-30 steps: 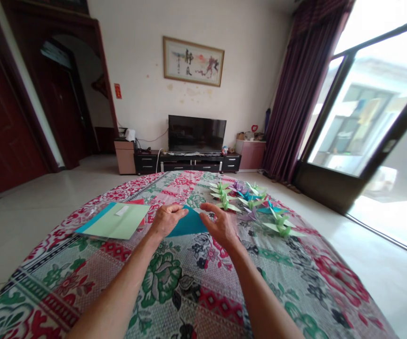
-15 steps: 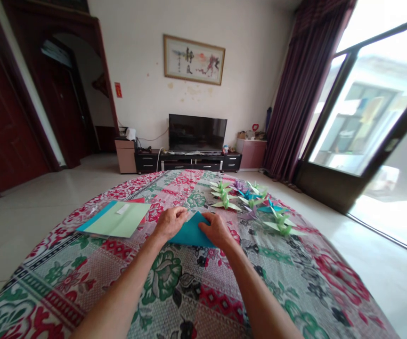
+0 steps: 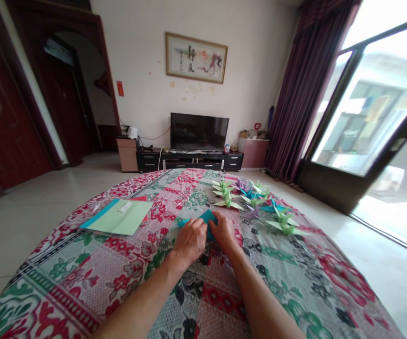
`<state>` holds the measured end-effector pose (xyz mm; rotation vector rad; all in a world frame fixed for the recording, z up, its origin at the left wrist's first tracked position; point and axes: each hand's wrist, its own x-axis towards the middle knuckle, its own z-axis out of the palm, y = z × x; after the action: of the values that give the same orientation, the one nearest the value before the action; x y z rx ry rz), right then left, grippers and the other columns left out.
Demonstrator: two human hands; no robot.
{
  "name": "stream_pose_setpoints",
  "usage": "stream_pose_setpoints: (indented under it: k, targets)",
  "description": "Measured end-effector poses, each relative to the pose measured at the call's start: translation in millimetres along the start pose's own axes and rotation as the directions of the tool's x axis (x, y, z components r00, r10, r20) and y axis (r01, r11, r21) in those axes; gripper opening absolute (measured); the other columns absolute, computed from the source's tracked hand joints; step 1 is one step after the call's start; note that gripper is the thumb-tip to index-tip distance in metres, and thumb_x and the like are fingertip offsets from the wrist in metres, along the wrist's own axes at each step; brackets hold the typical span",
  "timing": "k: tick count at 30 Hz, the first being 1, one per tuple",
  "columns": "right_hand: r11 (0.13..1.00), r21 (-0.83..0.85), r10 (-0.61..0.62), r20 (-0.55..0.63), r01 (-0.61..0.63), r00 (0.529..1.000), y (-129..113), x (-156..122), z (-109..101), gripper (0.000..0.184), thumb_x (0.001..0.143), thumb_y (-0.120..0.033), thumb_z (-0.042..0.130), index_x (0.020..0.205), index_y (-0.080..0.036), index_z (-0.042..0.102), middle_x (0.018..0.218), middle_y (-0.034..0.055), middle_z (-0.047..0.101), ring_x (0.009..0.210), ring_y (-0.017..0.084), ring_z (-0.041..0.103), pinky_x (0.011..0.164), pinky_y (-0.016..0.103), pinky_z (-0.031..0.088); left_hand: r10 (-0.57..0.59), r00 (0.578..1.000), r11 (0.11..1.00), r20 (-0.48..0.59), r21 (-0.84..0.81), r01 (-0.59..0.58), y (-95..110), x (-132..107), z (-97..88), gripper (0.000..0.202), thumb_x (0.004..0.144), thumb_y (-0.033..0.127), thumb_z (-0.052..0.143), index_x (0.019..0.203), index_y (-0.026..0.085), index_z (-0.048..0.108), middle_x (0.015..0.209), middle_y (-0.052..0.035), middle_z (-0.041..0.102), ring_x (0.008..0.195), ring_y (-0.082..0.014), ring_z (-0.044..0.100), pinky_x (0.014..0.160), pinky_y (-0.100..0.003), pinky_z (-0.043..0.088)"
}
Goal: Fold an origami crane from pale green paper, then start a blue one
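A sheet of blue origami paper (image 3: 208, 217) lies folded on the cloth in front of me, largely covered by both hands. My left hand (image 3: 191, 238) reaches across its middle, the fingers bent and pressed down on the paper. At the right edge, my right hand (image 3: 223, 230) grips the paper with closed fingers. A blue point of paper sticks out left of my left hand. Beyond my right hand stand folded paper cranes, among them a green crane (image 3: 228, 201), a purple crane (image 3: 253, 211) and a blue crane (image 3: 273, 206).
A flowered tablecloth (image 3: 126, 268) covers the round table. To the left lies a stack of coloured paper (image 3: 126, 219), light green on top, with blue and red sheets beneath. Across the floor, a television (image 3: 199, 132) stands on a low cabinet (image 3: 192, 161).
My left hand has moved right and nearer, from the paper's upper left edge onto its middle. The blue paper now shows a narrower shape. My right hand stays at its right side.
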<state>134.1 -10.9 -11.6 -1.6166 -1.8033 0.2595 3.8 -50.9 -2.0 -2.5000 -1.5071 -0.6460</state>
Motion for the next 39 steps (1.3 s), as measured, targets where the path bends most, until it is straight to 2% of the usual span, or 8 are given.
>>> stream_pose_setpoints:
  k: [5, 19, 22, 27, 39]
  targets:
    - [0.998, -0.070, 0.002, -0.009, -0.003, 1.000, 3, 0, 5, 0.039, 0.077, -0.020, 0.047, 0.115, -0.017, 0.058, 0.105, 0.0098, 0.067, 0.092, 0.021, 0.062, 0.082, 0.029, 0.043, -0.008, 0.994, 0.999, 0.109, 0.042, 0.003, 6, -6, 11.1, 0.030, 0.087, 0.013, 0.032, 0.089, 0.014, 0.061, 0.094, -0.0104, 0.058, 0.093, -0.0213, 0.051, 0.083, -0.033, 0.042]
    - [0.994, -0.105, 0.008, -0.037, -0.012, 0.999, 3, -2, 6, 0.043, 0.075, -0.015, 0.048, 0.118, -0.013, 0.052, 0.112, 0.0125, 0.060, 0.101, 0.021, 0.056, 0.086, 0.028, 0.039, -0.006, 0.997, 0.998, 0.077, 0.059, 0.001, 8, -8, 10.9, 0.029, 0.087, 0.015, 0.031, 0.089, 0.015, 0.060, 0.092, -0.0095, 0.058, 0.092, -0.0217, 0.051, 0.084, -0.035, 0.041]
    - [0.986, -0.163, 0.013, -0.049, -0.021, 0.999, 4, -3, 3, 0.037, 0.076, -0.018, 0.049, 0.112, -0.015, 0.056, 0.106, 0.0116, 0.061, 0.096, 0.021, 0.056, 0.084, 0.027, 0.038, -0.009, 0.997, 0.999, 0.072, 0.046, 0.006, 8, -8, 10.9, 0.029, 0.086, 0.014, 0.031, 0.090, 0.015, 0.060, 0.094, -0.0098, 0.058, 0.094, -0.0216, 0.051, 0.085, -0.034, 0.041]
    - [0.974, -0.226, 0.017, -0.020, -0.021, 1.000, 6, -4, -2, 0.022, 0.078, -0.023, 0.049, 0.091, -0.016, 0.066, 0.096, 0.0102, 0.061, 0.090, 0.020, 0.055, 0.081, 0.027, 0.037, -0.007, 0.997, 1.000, 0.077, 0.025, 0.005, 8, -8, 9.5, 0.029, 0.085, 0.012, 0.032, 0.090, 0.015, 0.060, 0.096, -0.0099, 0.058, 0.094, -0.0216, 0.051, 0.085, -0.034, 0.040]
    - [0.970, -0.242, -0.007, -0.011, 0.005, 1.000, 4, -6, -3, 0.020, 0.080, -0.023, 0.049, 0.086, -0.016, 0.067, 0.095, 0.0098, 0.061, 0.091, 0.019, 0.053, 0.081, 0.025, 0.035, -0.018, 0.997, 1.000, 0.075, 0.018, 0.017, 7, -8, 12.5, 0.033, 0.087, 0.014, 0.029, 0.092, 0.016, 0.061, 0.097, -0.0104, 0.059, 0.096, -0.0216, 0.051, 0.087, -0.034, 0.039]
